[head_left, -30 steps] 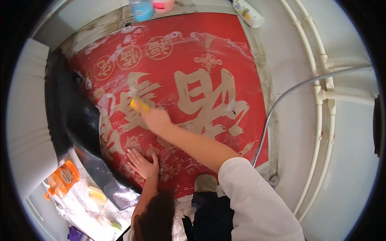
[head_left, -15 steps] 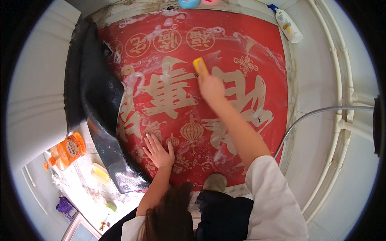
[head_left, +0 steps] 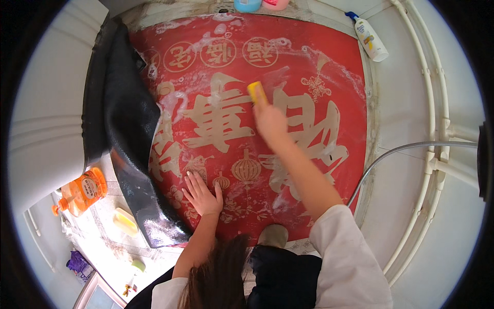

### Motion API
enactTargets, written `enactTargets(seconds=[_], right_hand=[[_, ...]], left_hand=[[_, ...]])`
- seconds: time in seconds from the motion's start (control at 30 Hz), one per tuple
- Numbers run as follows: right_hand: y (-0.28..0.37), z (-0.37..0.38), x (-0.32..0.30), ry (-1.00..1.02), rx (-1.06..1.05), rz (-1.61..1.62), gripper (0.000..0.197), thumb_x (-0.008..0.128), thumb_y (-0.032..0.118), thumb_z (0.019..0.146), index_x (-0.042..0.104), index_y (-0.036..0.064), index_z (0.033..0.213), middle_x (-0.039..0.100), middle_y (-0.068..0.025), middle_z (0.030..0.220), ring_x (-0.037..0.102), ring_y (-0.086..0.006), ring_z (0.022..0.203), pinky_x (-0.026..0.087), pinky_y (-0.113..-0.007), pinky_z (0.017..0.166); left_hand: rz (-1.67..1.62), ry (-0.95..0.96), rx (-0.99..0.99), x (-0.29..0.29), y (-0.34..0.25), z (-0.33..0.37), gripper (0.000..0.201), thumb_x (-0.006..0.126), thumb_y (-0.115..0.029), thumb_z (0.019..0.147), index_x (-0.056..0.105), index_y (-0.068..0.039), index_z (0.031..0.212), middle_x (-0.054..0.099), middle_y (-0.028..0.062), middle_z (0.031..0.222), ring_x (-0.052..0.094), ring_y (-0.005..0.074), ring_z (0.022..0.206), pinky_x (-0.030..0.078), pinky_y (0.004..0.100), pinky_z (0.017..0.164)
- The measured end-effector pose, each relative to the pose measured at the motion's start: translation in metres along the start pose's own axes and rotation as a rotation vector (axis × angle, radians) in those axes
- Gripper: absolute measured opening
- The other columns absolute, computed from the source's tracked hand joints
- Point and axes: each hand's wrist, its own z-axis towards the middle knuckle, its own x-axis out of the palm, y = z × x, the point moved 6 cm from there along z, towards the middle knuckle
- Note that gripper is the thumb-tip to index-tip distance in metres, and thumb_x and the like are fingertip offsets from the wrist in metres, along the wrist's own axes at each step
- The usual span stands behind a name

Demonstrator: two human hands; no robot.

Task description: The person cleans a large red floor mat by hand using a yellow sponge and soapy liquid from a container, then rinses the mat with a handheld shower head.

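Sudsy, beige-patterned red mat [head_left: 218, 164], left hand [head_left: 205, 198] spread on it, right hand [head_left: 270, 120] around yellow tool [head_left: 255, 91]

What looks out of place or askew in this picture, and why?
The red mat is folded over along its left side, its black underside showing, while the rest lies flat. A white bottle seems tipped on its side by the mat's upper right corner; bottles usually stand.
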Motion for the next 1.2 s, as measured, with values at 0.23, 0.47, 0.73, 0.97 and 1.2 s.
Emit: enactTargets(seconds=[0.23,0.47,0.73,0.97,1.2], right_hand=[[0.043,-0.138,0.044,0.497,-0.433,-0.002,0.050,0.044,0.024,0.083,0.028,0.0285,0.130,0.054,-0.0121,0.063,0.058,-0.0260,0.053,0.047,-0.038,0.046],[-0.043,0.011,-0.015,0.130,0.089,-0.110,0.037,0.041,0.034,0.086,0.039,0.0159,0.118,0.059,-0.0151,0.074,0.059,-0.0302,0.063,0.048,-0.041,0.053],[-0.004,-0.052,0.013,0.109,-0.101,-0.045,0.044,0.053,0.037,0.079,0.042,-0.0010,0.100,0.056,-0.0129,0.057,0.056,-0.0308,0.049,0.046,-0.038,0.044],[0.009,-0.097,0.024,0.292,-0.170,-0.087,0.040,0.051,0.043,0.078,0.050,0.0035,0.083,0.057,-0.0133,0.059,0.058,-0.0299,0.053,0.046,-0.039,0.047],[0.020,-0.018,0.008,0.144,-0.133,-0.169,0.042,0.051,0.047,0.078,0.055,0.0047,0.075,0.058,-0.0114,0.060,0.059,-0.0285,0.054,0.047,-0.038,0.049]], left_hand=[[0.000,0.038,-0.013,0.002,0.005,0.000,0.071,0.042,-0.041,0.079,0.019,-0.001,0.132,0.016,0.0163,0.139,0.012,0.0292,0.130,0.009,0.0477,0.102],[-0.003,-0.024,0.010,-0.002,0.003,0.002,0.069,0.041,-0.041,0.080,0.020,-0.001,0.132,0.019,0.0169,0.138,0.015,0.0299,0.129,0.010,0.0481,0.102],[0.005,0.018,-0.022,0.001,0.008,0.000,0.070,0.041,-0.042,0.080,0.021,-0.001,0.132,0.020,0.0169,0.137,0.014,0.0298,0.129,0.009,0.0479,0.102],[-0.037,0.021,-0.028,0.003,0.007,0.000,0.070,0.042,-0.042,0.079,0.022,0.000,0.131,0.019,0.0167,0.138,0.014,0.0296,0.129,0.008,0.0486,0.102],[-0.056,0.003,-0.005,-0.001,0.001,0.002,0.069,0.041,-0.042,0.080,0.022,-0.001,0.132,0.019,0.0155,0.138,0.015,0.0286,0.129,0.009,0.0488,0.102]])
